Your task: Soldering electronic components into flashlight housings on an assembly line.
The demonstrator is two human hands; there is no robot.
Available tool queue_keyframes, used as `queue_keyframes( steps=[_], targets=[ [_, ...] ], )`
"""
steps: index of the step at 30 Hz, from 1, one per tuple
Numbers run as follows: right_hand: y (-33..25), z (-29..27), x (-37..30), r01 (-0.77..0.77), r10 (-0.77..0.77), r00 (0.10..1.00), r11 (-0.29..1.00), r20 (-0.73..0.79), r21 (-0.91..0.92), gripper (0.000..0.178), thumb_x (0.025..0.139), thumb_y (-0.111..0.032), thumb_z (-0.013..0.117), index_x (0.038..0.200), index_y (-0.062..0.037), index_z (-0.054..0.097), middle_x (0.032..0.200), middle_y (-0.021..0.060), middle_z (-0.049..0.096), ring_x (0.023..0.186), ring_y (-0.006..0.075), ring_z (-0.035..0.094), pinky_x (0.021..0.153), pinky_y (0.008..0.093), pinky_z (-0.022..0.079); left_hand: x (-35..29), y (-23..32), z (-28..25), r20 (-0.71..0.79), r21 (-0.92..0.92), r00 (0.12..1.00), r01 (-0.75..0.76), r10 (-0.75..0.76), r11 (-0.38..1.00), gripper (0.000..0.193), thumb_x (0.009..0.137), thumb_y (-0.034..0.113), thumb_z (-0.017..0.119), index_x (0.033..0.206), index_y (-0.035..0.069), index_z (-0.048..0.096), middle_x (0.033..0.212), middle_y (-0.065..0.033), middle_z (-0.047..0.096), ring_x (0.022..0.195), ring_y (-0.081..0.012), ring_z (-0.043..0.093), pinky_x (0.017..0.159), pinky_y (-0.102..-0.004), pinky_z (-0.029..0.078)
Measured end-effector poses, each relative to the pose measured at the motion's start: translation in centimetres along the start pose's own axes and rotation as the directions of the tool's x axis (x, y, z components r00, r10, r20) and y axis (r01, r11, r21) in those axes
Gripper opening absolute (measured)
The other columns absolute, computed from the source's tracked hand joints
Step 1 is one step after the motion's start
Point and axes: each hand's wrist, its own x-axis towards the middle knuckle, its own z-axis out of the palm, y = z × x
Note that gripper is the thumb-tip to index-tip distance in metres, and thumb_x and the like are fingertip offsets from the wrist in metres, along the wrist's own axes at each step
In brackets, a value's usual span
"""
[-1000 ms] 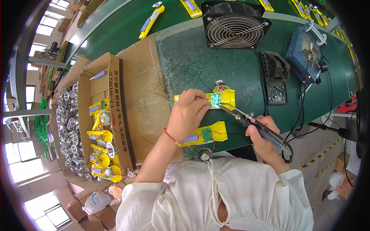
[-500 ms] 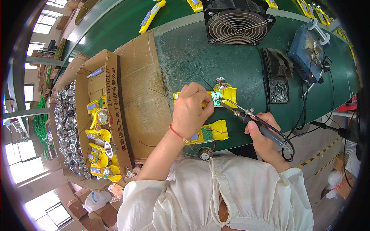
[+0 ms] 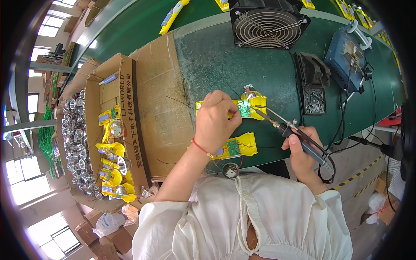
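Note:
On the bench lies a yellow torch housing (image 3: 258,113) with a small green circuit board (image 3: 244,108) in it; a silver reflector (image 3: 249,94) sits at its far side. My left hand (image 3: 216,113) covers the housing's left part with thumb and fingers pinched together, and what they hold is hidden. My right hand (image 3: 303,145) grips a soldering iron (image 3: 303,143) with a thin metal tube along it. The tip is just right of the board, above the yellow plastic. Nearer me lies a second yellow housing (image 3: 248,145) with its own board, wired to a round lamp head (image 3: 230,170).
At left, a cardboard box (image 3: 132,86) holds yellow housings and many reflectors (image 3: 78,147). A black fan (image 3: 269,28) stands at the back. On the right are a black iron stand (image 3: 314,71) and a blue soldering station (image 3: 344,56); cables (image 3: 340,125) hang beside my right hand.
My right hand has drawn the soldering iron back to the right, so its tip has left the circuit board. My left hand stays nearly in place, pinched over the housing.

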Motion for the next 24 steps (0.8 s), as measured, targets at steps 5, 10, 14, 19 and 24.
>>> queue_keyframes(
  steps=[5,10,14,19,24],
  targets=[
    [0.4,-0.4,-0.3,0.041,-0.039,0.999,0.997,-0.031,0.064,0.016,0.081,-0.007,0.059,0.086,0.0021,0.047,0.067,0.0098,0.057,0.054,0.0116,0.056,0.050,0.0238,0.047,-0.1,-0.2,0.1,0.005,0.002,1.000,0.013,-0.013,1.000,0.007,0.059,-0.001,0.064,0.062,0.001,0.058,0.075,-0.0082,0.054,0.072,-0.0260,0.053,0.063,-0.0342,0.045],
    [0.6,-0.5,-0.5,0.062,-0.059,0.997,0.996,-0.045,0.070,0.015,0.081,-0.006,0.059,0.085,0.0020,0.047,0.065,0.0094,0.056,0.052,0.0113,0.055,0.049,0.0233,0.046,-0.2,-0.1,-0.1,0.005,-0.005,0.999,0.033,-0.033,0.999,0.007,0.059,0.000,0.064,0.063,0.002,0.058,0.075,-0.0083,0.054,0.073,-0.0258,0.053,0.064,-0.0341,0.045],
    [0.6,-0.8,-0.5,0.075,-0.071,0.996,0.995,-0.057,0.070,0.015,0.081,-0.006,0.059,0.085,0.0022,0.048,0.064,0.0088,0.055,0.051,0.0112,0.054,0.048,0.0232,0.046,0.1,0.8,-0.8,-0.004,-0.098,0.995,0.101,-0.102,0.990,0.007,0.062,0.001,0.065,0.065,0.001,0.059,0.075,-0.0087,0.054,0.068,-0.0253,0.055,0.062,-0.0344,0.046],
    [0.8,-0.9,-0.4,0.073,-0.069,0.996,0.995,-0.062,0.063,0.014,0.081,-0.006,0.059,0.085,0.0025,0.048,0.064,0.0089,0.055,0.051,0.0112,0.054,0.048,0.0230,0.046,1.2,0.4,-1.2,0.051,-0.108,0.980,0.196,-0.191,0.975,0.007,0.067,0.007,0.064,0.070,0.001,0.061,0.075,-0.0091,0.054,0.063,-0.0251,0.056,0.059,-0.0344,0.048],
    [0.6,-1.1,-0.5,0.079,-0.075,0.995,0.995,-0.069,0.061,0.013,0.080,-0.005,0.058,0.084,0.0023,0.048,0.062,0.0084,0.055,0.050,0.0111,0.054,0.047,0.0230,0.045,1.8,-0.1,-0.8,0.174,0.087,0.981,0.075,-0.089,0.993,0.009,0.072,0.013,0.061,0.070,0.004,0.061,0.077,-0.0096,0.056,0.067,-0.0249,0.057,0.060,-0.0346,0.047]
  ],
)
